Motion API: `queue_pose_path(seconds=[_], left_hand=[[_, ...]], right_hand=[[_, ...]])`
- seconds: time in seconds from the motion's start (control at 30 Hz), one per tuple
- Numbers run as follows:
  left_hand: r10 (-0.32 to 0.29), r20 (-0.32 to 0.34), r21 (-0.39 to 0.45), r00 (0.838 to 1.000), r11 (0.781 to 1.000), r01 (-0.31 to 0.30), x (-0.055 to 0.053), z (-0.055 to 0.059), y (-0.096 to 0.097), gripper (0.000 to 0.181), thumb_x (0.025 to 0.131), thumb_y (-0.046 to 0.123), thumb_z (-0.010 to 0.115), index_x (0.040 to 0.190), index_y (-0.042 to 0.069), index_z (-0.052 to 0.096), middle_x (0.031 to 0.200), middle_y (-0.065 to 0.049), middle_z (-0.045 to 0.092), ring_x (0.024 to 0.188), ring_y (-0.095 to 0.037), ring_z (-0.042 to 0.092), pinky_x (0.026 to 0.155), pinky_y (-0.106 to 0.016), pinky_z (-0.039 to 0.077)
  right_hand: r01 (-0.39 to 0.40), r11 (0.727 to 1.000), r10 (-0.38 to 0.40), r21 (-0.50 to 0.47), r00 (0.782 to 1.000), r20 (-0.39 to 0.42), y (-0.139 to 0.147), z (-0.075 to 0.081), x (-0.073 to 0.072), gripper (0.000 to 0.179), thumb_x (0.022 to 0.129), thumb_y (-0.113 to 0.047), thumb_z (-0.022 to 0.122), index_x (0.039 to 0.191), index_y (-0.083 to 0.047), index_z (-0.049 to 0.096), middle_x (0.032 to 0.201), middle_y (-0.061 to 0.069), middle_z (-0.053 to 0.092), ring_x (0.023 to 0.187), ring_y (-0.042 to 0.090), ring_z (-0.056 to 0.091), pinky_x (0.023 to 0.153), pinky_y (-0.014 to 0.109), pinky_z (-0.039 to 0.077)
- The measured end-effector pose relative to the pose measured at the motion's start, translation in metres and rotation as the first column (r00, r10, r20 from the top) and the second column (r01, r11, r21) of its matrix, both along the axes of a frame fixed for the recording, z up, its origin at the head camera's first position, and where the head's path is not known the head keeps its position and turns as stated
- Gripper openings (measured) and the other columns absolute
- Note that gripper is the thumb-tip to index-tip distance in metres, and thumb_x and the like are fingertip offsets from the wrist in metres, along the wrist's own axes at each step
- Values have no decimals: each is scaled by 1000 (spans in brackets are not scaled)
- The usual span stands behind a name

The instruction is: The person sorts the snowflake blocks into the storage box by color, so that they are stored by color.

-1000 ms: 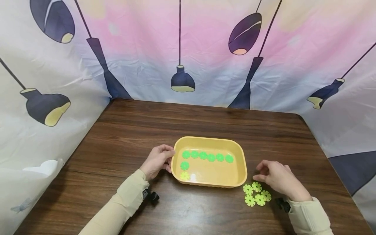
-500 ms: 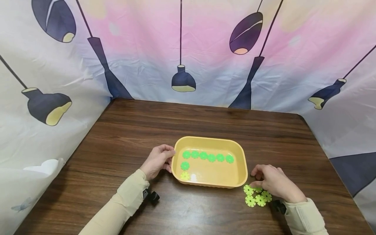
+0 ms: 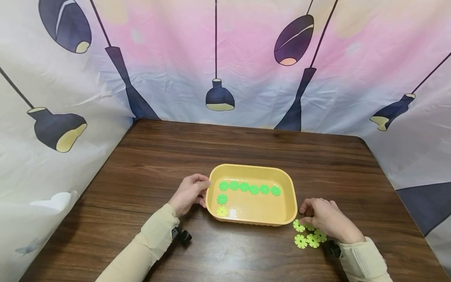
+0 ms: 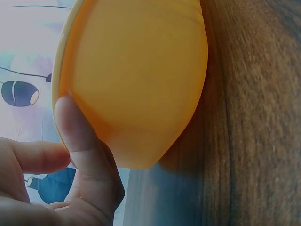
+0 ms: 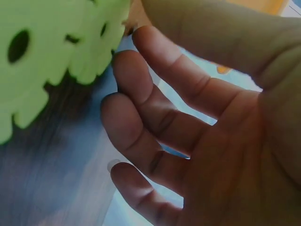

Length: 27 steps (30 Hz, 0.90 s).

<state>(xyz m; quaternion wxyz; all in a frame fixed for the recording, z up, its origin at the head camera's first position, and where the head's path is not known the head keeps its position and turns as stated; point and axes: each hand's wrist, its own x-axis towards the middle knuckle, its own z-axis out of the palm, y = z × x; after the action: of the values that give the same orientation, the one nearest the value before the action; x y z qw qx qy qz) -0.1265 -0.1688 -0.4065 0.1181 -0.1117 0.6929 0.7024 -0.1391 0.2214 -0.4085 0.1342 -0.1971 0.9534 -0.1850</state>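
Yellow tray (image 3: 260, 205) is resting on the table (image 3: 225, 143), left hand (image 3: 188, 194) clamping its rim at 9 o'clock. Green discs (image 3: 244, 187) are lying inside; outside, at 4 o'clock, the right hand (image 3: 327, 219) is curving over yellow-green discs (image 3: 311, 239), cannot tell whether it is pinching one.

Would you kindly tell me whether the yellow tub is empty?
Not empty: the yellow tub holds seven green notched discs and one yellow-green disc.

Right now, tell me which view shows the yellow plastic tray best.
Head view: the yellow plastic tray appears nearly whole, rim and interior. Left wrist view shows part of its wall and rim, gripped by the left hand; right wrist view, apparently a blurred patch.
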Motion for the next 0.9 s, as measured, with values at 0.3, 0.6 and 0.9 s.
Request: queue_pose_path(seconds=[0.3,0.6,0.9], left_hand=[[2,3,-7,1000,1000,-2,-1,1,0,28,95,9,57,115,-8,49,74,-7,53,54,-14,51,43,-26,50],[1,2,-5,1000,1000,-1,-1,0,0,27,95,8,57,115,-8,49,73,-7,52,54,-14,51,43,-26,50],[6,-1,-5,1000,1000,-6,-1,-1,0,26,95,8,56,115,-8,49,73,-7,52,54,-14,51,43,-26,50]], right_hand=[[-1,1000,1,-9,1000,9,-3,1,0,27,75,-35,82,84,-19,62,69,-16,57,68,4,52,78,45,32],[-10,1000,9,9,1000,10,-5,0,0,22,78,-29,81,76,-22,61,66,-16,57,66,3,52,79,46,31],[-15,1000,15,6,1000,7,-7,1,0,28,72,-31,84,76,-21,59,64,-15,55,67,6,50,82,49,29]])
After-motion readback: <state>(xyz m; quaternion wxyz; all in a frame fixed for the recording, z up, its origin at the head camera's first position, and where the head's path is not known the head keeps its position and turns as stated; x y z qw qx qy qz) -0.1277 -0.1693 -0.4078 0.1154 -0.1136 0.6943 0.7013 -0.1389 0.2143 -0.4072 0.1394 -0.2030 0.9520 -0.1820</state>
